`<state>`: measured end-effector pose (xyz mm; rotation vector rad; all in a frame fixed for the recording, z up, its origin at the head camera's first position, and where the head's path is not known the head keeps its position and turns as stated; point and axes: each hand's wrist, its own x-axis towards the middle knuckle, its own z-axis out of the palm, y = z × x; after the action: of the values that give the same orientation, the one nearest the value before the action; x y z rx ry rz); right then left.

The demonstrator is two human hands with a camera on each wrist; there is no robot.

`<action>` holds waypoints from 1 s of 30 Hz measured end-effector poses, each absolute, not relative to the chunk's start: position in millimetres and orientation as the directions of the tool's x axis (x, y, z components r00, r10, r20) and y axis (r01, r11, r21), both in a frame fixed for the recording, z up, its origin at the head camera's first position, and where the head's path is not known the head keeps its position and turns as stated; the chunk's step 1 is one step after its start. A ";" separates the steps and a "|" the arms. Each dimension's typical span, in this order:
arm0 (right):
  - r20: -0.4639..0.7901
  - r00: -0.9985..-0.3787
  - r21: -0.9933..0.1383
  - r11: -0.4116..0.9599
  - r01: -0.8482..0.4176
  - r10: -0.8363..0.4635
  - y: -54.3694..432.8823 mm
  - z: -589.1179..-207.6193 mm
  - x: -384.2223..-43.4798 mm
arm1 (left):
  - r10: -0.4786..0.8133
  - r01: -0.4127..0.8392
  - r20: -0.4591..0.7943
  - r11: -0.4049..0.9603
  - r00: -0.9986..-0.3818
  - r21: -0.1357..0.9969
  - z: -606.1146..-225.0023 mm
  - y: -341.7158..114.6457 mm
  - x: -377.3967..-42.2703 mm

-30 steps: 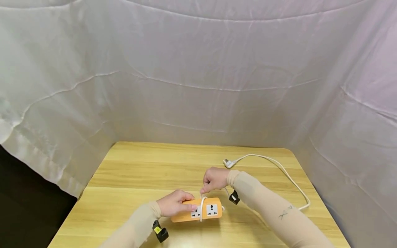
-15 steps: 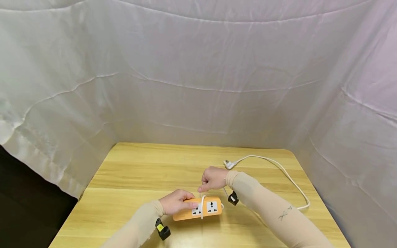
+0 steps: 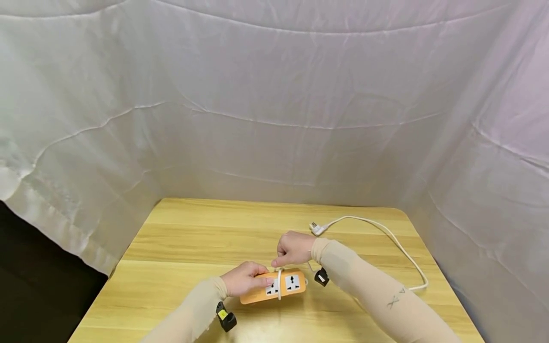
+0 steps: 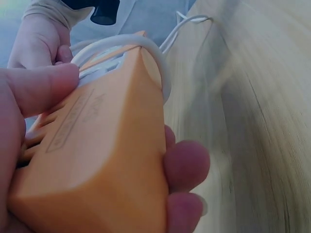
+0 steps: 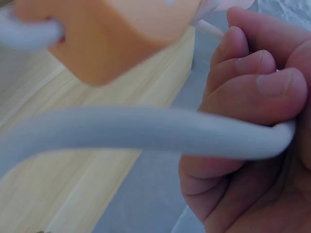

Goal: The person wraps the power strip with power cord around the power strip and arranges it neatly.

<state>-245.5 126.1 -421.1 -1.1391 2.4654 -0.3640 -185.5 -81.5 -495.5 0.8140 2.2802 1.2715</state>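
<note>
An orange power strip (image 3: 259, 296) with white sockets is held over the table by my left hand (image 3: 243, 280), thumb on its top face and fingers curled under the far edge in the left wrist view. One turn of white cord (image 4: 161, 60) goes around the strip's body near the sockets. My right hand (image 3: 294, 248), just behind the strip, grips the cord in curled fingers; a thick stretch of cord (image 5: 146, 128) runs out of that fist in the right wrist view. The cord's other end, with a white plug (image 3: 318, 229), lies on the table.
The cord's slack (image 3: 405, 250) curves along the right side of the wooden table (image 3: 206, 238). Grey fabric walls (image 3: 274, 147) enclose the back and sides. A black wrist camera (image 3: 226, 320) sits under the left wrist, another (image 3: 321, 277) under the right.
My right hand has shifted slightly left with the cord in its grip. The strip's right end has tipped up a little in my left hand. The plug stays put on the table.
</note>
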 end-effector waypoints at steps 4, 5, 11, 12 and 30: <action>-0.227 -0.602 -0.378 0.639 -0.670 -0.766 127.5 -421.5 -245.4 | 0.626 0.265 -0.073 0.428 -0.776 0.864 -495.3 -79.7 -185.3; -0.221 -0.606 -0.377 0.640 -0.670 -0.764 127.8 -421.6 -245.7 | 0.614 0.260 -0.071 0.433 -0.786 0.863 -495.0 -79.3 -185.5; -0.182 -0.649 -0.401 0.658 -0.637 -0.739 128.2 -421.8 -246.8 | 0.550 0.262 -0.045 0.466 -0.834 0.845 -494.5 -78.2 -189.2; -0.177 -0.654 -0.403 0.661 -0.633 -0.735 128.3 -421.4 -246.5 | 0.544 0.262 -0.041 0.467 -0.838 0.844 -494.7 -77.9 -189.7; -0.017 -0.688 -0.330 0.653 -0.681 -0.726 122.4 -411.6 -226.3 | 0.417 0.253 0.031 0.490 -0.909 0.834 -488.6 -76.1 -190.3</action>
<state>-226.3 122.4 -411.6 -1.1655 2.7206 -0.4512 -190.3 -76.1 -488.6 0.5807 2.5566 1.3869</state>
